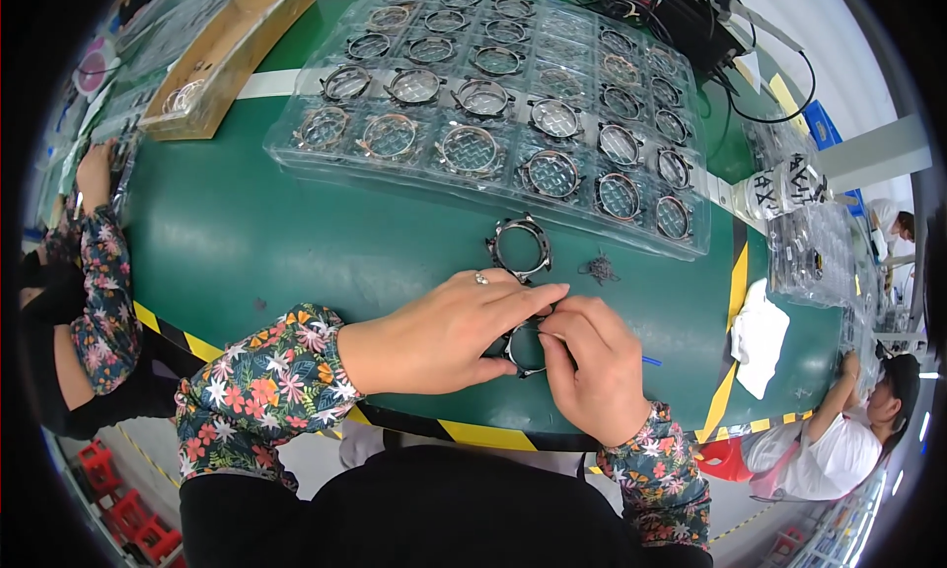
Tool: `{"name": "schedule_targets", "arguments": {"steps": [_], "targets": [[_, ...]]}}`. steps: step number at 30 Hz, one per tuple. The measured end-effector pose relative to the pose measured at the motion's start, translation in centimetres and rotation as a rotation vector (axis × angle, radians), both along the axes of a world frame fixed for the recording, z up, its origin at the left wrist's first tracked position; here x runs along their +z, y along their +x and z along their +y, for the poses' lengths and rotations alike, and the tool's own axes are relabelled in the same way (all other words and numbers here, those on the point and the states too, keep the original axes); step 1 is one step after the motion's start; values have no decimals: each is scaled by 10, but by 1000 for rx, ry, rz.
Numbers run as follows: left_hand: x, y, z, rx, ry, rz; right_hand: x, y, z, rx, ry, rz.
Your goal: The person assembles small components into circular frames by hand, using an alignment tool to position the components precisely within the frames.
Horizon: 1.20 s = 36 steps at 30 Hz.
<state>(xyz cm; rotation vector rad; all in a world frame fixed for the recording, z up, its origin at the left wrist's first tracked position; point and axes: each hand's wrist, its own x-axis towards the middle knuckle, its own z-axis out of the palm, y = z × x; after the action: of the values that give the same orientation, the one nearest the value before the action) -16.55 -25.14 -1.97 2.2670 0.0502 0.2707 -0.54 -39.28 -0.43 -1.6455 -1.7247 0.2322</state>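
My left hand is closed, thumb and fingers around a dark round watch case low over the green table. My right hand is pinched at the right edge of that case; what lies between its fingertips is mostly hidden. From behind this hand a thin blue end sticks out, and I cannot tell if it belongs to something held. Just beyond my left fingers lies a second watch case. A small heap of dark thin bits sits to the right of it.
Clear plastic trays filled with many round watch cases span the far side. A wooden box stands far left, a white cloth right. Striped tape lines the near edge. Co-workers sit at left and right.
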Motion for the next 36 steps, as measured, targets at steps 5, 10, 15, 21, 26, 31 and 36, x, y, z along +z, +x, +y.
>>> {"name": "schedule_targets", "arguments": {"steps": [5,10,15,21,26,31,36], "targets": [[1,0,0,2,4,-8,-1,2,0,-21,-3,-8],[0,1,1,-1,1,-18,-2,0,0,-30,-18,-6],[-3,0,0,12,24,-39,-3,-4,1,-31,-22,-31],[-1,1,0,7,11,-17,-4,-6,0,-26,-41,-28],[-2,1,-2,22,29,-43,-3,-7,1,-23,-50,-7],[-2,2,-4,37,13,-46,-1,-5,3,5,-53,23],[0,3,-5,49,-3,-30,-1,-4,4,24,-61,52]]}}
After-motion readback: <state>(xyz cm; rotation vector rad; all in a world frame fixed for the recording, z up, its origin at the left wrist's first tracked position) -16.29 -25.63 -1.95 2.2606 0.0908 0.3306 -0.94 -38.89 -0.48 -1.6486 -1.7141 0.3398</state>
